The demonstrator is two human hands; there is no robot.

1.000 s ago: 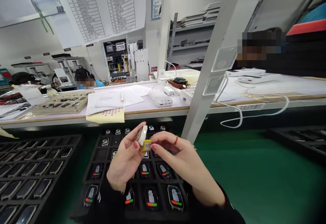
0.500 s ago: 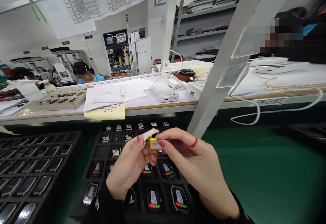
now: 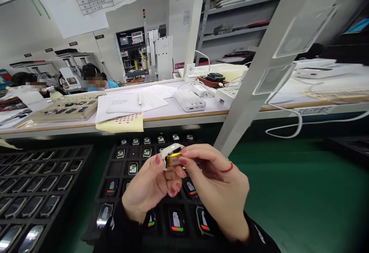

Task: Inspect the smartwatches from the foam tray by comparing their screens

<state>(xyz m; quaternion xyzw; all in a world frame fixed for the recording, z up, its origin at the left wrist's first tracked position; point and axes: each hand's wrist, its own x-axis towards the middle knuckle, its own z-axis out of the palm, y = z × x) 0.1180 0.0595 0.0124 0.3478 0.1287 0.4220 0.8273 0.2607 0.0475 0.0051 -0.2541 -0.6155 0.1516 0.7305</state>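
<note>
My left hand (image 3: 145, 187) is closed around the edge of an opened smartwatch (image 3: 170, 150), whose pale back cover is tilted up. A small battery (image 3: 173, 160) with yellow tape stands at the watch's open side. My right hand (image 3: 220, 187) pinches the right end of this battery between thumb and forefinger. The inside of the watch is mostly hidden by the battery and fingers. Below both hands lies a black foam tray (image 3: 113, 171) with several smartwatches in its pockets, many with lit screens showing green or red patches.
Another black tray (image 3: 77, 186) of dark-screened watches lies to the left. Across the back runs a bench with papers (image 3: 127, 105), a white power bank (image 3: 189, 100) and a parts tray (image 3: 66, 109). A slanted metal post (image 3: 245, 95) rises at right. Two people sit beyond.
The battery has tilted and shifted slightly up within the fingers. The left fingers have spread a little beneath the watch. The camera view has moved slightly.
</note>
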